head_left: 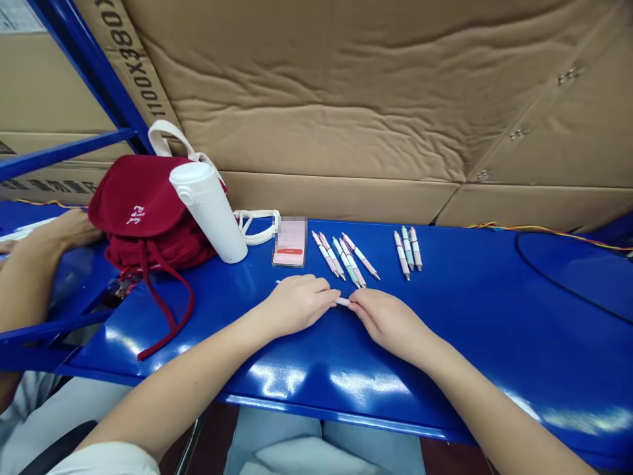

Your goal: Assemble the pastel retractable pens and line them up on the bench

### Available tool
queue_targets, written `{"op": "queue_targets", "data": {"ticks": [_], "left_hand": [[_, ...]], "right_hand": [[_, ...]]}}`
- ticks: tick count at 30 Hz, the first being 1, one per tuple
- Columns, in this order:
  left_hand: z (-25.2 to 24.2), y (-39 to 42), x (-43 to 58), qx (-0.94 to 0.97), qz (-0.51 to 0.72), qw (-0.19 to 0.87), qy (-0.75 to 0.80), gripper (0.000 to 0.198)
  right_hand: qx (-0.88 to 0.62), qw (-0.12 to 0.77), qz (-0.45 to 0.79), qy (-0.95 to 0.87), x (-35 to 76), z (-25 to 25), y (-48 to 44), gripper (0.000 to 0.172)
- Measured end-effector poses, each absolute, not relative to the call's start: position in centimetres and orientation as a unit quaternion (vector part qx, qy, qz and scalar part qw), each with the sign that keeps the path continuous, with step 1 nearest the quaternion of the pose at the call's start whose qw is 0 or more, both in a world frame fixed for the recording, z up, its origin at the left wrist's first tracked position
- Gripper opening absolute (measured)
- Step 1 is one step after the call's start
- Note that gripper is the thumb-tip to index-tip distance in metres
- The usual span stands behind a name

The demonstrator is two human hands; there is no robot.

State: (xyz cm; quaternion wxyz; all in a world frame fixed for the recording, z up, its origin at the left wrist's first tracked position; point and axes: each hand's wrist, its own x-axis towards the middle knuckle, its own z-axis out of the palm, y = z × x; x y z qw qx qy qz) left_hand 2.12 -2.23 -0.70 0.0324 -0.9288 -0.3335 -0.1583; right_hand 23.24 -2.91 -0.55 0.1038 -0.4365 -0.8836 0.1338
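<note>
A pale pink retractable pen [342,301] lies across the blue metal table [277,389] in front of me, mostly hidden under my fingers. My left hand [297,305] is closed over its length, and its far end pokes out at the left of my hand. My right hand [388,323] pinches the pen's pink end with its fingertips, so the two hands nearly meet. Just beyond them lie a group of several pastel pens [343,259] and a smaller group of 3 pens [408,249], none touching my hands.
A smartphone [290,242] with a blurred screen, a white bottle [208,212] and a dark red bag [148,214] stand beyond my left hand. A co-worker's hand [54,241] rests at far left. Cardboard boxes [316,99] rise behind the table; coloured wires [544,231] run along its back.
</note>
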Motion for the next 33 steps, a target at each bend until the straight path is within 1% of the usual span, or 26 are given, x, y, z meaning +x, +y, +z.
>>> {"op": "queue_targets", "data": {"ticks": [6, 10, 13, 16, 18, 21, 24, 27, 28, 33], "left_hand": [[-1.0, -2.2, 2.0, -0.929, -0.154, 0.02, -0.336, 0.03], [-1.0, -2.4, 2.0, -0.929, -0.153, -0.006, -0.337, 0.031], [-0.9, -2.5, 2.0, -0.929, -0.152, -0.018, -0.337, 0.032], [-0.9, -2.4, 1.8, -0.927, -0.157, -0.016, -0.339, 0.033], [-1.0, -2.3, 1.6, -0.926, -0.158, -0.015, -0.341, 0.033], [-1.1, -2.1, 1.5, -0.925, -0.152, -0.026, -0.347, 0.032], [-1.1, -2.1, 1.6, -0.92, -0.148, -0.046, -0.361, 0.03], [-0.8, -2.2, 1.7, -0.912, -0.141, -0.074, -0.379, 0.023], [-0.7, -2.3, 1.8, -0.91, -0.139, -0.081, -0.382, 0.021], [-0.6, -2.4, 1.8, -0.916, -0.141, -0.088, -0.366, 0.021]], "right_hand": [[-0.442, 0.098, 0.117, -0.884, 23.2, -1.1, -2.9, 0.026], [-0.449, 0.097, 0.103, -0.882, 23.3, -0.8, -3.2, 0.013], [-0.458, 0.1, 0.122, -0.875, 23.5, -0.4, -3.4, 0.006], [-0.459, 0.117, 0.153, -0.867, 23.6, 0.1, -3.4, 0.02], [-0.457, 0.118, 0.16, -0.867, 23.6, 0.2, -3.3, 0.021], [-0.444, 0.112, 0.159, -0.874, 23.6, 0.0, -3.0, 0.028], [-0.434, 0.127, 0.163, -0.877, 23.6, -0.2, -2.9, 0.022], [-0.45, 0.141, 0.169, -0.866, 23.6, -0.1, -3.1, 0.011], [-0.456, 0.143, 0.173, -0.861, 23.6, 0.0, -3.1, 0.01], [-0.437, 0.139, 0.182, -0.87, 23.6, 0.0, -3.2, 0.021]]}}
